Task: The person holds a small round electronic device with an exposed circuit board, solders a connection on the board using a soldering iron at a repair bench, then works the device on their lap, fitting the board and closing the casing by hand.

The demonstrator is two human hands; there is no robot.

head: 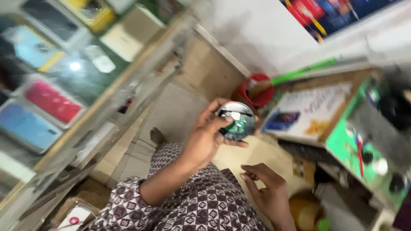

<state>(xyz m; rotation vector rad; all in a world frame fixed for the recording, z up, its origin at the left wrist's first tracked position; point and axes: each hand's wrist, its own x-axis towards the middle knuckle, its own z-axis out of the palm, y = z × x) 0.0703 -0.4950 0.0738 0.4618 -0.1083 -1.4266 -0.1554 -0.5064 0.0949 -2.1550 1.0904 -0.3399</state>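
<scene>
Gripping a round silver device (236,120) between thumb and fingers, the left hand (205,137) is shown raised in the middle of the head view, above the lap. The device's open face is turned towards the camera, and a small green circuit board with a white part is exposed inside its shiny rim; finer detail is lost to blur. The thumb is laid across the near edge of the rim, while the fingertips are wrapped behind and beneath it. Lower and to the right, the right hand (266,188) is seen unoccupied, its fingers loosely curled and resting on or just above the patterned garment (201,205), a maroon-and-white checked fabric covering the lap and the left sleeve. A bare foot (157,137) is visible on the pale floor (175,109) just beyond the knee. Behind the device, a red round container (256,92) is set on the floor against the wall, with a green-handled tool (304,72) leaning out of it. To the right, a wooden workbench (342,111) is shown bearing a printed sheet (312,107) and a green mat (346,145). To the left, a glass display case (64,85) holding phone covers in blue, red and yellow is seen, strongly blurred.
</scene>
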